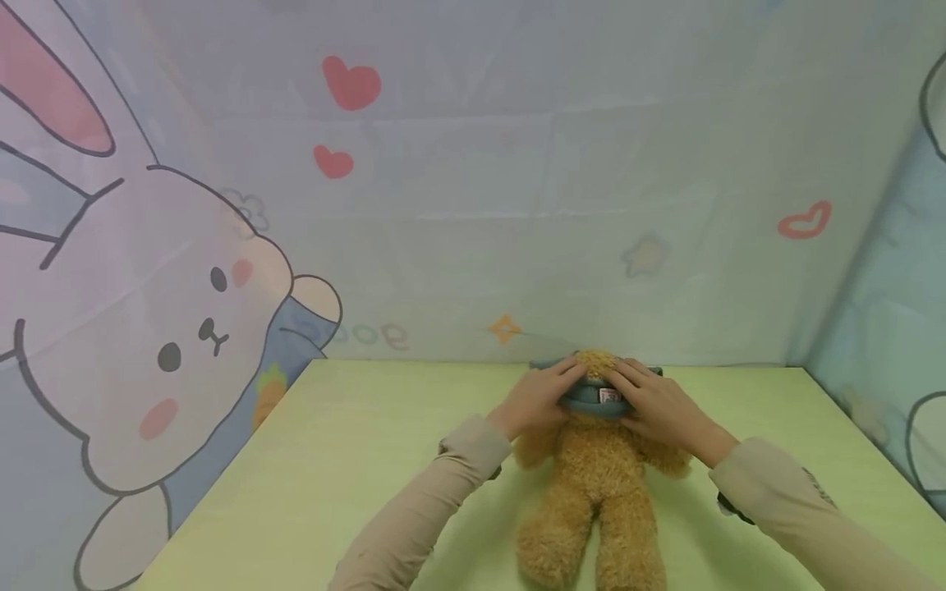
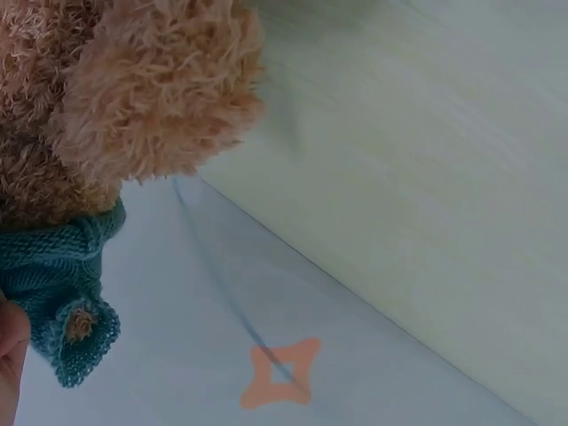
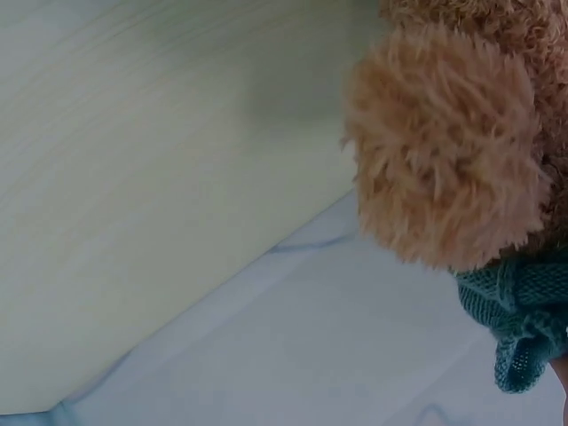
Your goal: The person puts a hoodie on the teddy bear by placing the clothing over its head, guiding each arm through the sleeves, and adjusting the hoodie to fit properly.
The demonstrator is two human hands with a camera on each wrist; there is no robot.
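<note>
Beige sleeves (image 1: 421, 517) are flanking a bear (image 1: 600, 472) that is lying on the table (image 1: 347, 451) at five o'clock; the left hand (image 1: 537, 400) and right hand (image 1: 665, 410) are grasping a teal sweater (image 1: 586, 398) bunched around its head (image 1: 595, 362).

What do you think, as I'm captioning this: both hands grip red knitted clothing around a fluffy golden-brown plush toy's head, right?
The colour is wrong: the left hand and right hand grip teal knitted clothing around the plush toy's head, as the head view shows.

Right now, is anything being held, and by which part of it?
The teal knitted garment around the teddy bear's head: left grip and right grip hold its opposite sides.
</note>
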